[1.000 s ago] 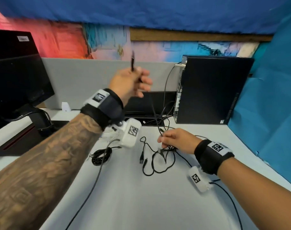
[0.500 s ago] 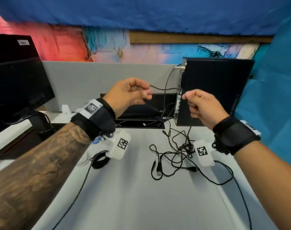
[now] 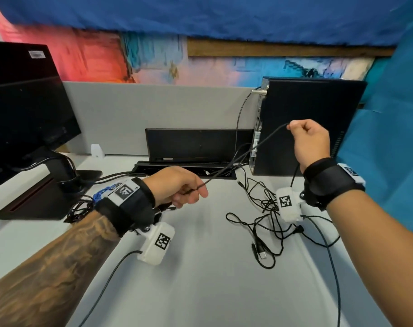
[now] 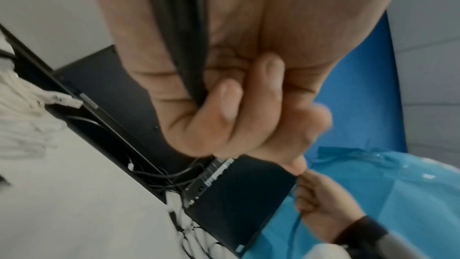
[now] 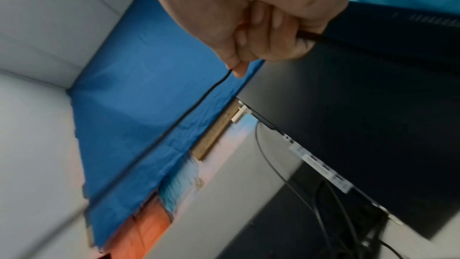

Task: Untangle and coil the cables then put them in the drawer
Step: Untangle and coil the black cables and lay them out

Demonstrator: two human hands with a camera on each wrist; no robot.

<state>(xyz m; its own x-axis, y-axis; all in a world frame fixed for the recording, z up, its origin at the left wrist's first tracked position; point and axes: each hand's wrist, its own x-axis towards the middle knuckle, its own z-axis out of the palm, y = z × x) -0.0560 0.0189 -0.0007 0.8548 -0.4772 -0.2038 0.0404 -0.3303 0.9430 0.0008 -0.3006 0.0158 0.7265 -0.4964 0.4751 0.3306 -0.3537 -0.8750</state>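
A thin black cable [image 3: 243, 155] runs taut between both hands above the grey desk. My left hand [image 3: 180, 187] grips its lower end low over the desk's middle; its fingers [image 4: 224, 105] curl round the black cable [image 4: 189, 46]. My right hand [image 3: 306, 140] is raised in front of the computer tower and pinches the cable's upper part; that black cable [image 5: 199, 103] leaves its fingertips. From the right hand the cable drops into a tangle of black cables [image 3: 266, 223] lying on the desk [image 3: 212, 291] below the right wrist. A USB plug [image 3: 262, 253] lies at the tangle's near edge.
A black computer tower [image 3: 306, 123] stands at the back right. A monitor [image 3: 23, 109] on its stand is at the left, with a coiled black cable [image 3: 79, 208] by its base. A cable slot [image 3: 184, 171] with a raised black lid lies at the back centre.
My hands have moved apart: the left dropped toward the desk, the right rose to the right, stretching the cable between them. A second ago the right hand was down on the tangle.
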